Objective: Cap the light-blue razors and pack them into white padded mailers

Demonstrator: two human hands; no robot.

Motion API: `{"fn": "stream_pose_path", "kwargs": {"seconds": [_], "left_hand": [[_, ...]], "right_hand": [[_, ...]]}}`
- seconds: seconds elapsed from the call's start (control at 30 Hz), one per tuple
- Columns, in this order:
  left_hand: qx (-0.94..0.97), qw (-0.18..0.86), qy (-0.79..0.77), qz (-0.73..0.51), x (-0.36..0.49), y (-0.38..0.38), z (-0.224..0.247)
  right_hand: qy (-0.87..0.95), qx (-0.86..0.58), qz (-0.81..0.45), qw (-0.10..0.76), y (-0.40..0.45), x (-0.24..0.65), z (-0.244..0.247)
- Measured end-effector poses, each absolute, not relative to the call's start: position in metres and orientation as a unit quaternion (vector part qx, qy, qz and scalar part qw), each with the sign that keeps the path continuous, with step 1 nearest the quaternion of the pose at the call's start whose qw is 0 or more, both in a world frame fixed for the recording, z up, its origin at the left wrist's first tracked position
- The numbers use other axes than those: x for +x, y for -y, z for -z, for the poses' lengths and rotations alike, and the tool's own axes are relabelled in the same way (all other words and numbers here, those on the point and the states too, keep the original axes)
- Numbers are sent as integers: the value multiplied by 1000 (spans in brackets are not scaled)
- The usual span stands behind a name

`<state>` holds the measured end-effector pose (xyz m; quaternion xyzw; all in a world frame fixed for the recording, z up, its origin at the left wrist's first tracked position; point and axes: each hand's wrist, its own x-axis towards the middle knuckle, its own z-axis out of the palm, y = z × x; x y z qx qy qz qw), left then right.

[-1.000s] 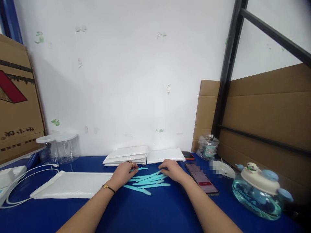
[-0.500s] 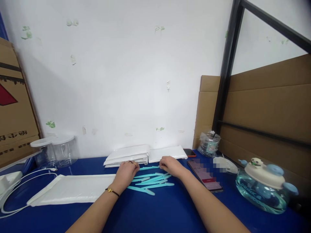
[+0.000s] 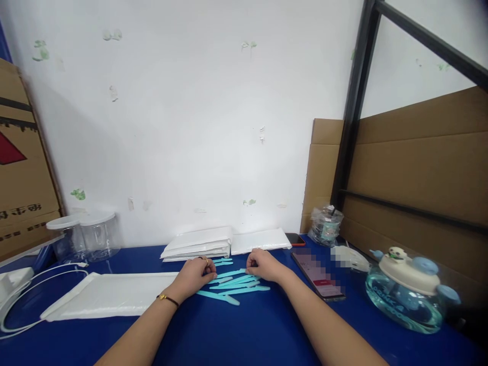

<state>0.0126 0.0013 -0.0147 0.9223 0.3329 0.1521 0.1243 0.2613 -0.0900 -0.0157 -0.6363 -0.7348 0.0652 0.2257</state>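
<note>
The left hand (image 3: 195, 277), half curled, and right hand (image 3: 264, 265), nearly closed, flank turquoise sticks (image 3: 244, 291) towards the far edge of the blue surface (image 3: 236, 335) — whether either holds one cannot be told.

A: Worn on the left hand (image 3: 194, 277)?
B: Slim gold-coloured ring (image 3: 206, 260); which finger, hard to tell.
A: Nearer than that?
B: Thin black cord bracelet (image 3: 171, 301), small rounded gold-coloured bead (image 3: 162, 297) at its left.
A: Forearms?
B: Left forearm (image 3: 141, 330), right forearm (image 3: 320, 315): both bare.

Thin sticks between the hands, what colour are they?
The sticks are light turquoise, best seen in the head view.
</note>
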Motion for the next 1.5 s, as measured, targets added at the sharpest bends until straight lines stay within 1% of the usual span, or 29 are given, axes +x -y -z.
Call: {"fn": "stream_pose_path", "kwargs": {"seconds": [0.17,0.37,0.53,0.63,0.77,0.87,1.0,1.07,1.17,1.3,1.43,1.5], "left_hand": [[917,126,-354,-134,16,-4,19],[909,31,-386,-152,8,-6,4],[890,8,-429,-152,-5,-12,-2],[901,49,-400,-162,-7,-10,-4],[926,142,-338,-94,-7,-4,-1],[921,163,-348,-66,-4,-1,3],[916,179,-344,-107,6,3,5],[916,169,-341,-125,11,6,4],[921,115,-347,-136,12,5,1],[906,51,-397,-138,1,-6,1],[898,20,-414,-149,-4,-12,5],[896,28,-410,-167,-2,-10,5]], "right_hand": [[738,-630,-95,224,90,260,14],[724,-641,-66,245,88,285,15],[693,-671,-55,259,92,313,17],[696,-662,-61,272,97,314,14],[722,-628,-87,279,100,294,10],[737,-607,-98,281,101,270,8],[761,-584,-106,262,101,240,6],[775,-576,-90,243,100,232,4],[782,-575,-59,232,98,238,2],[732,-637,-28,239,98,271,3],[705,-668,-24,237,103,296,5],[710,-663,-37,232,105,297,5]]}}
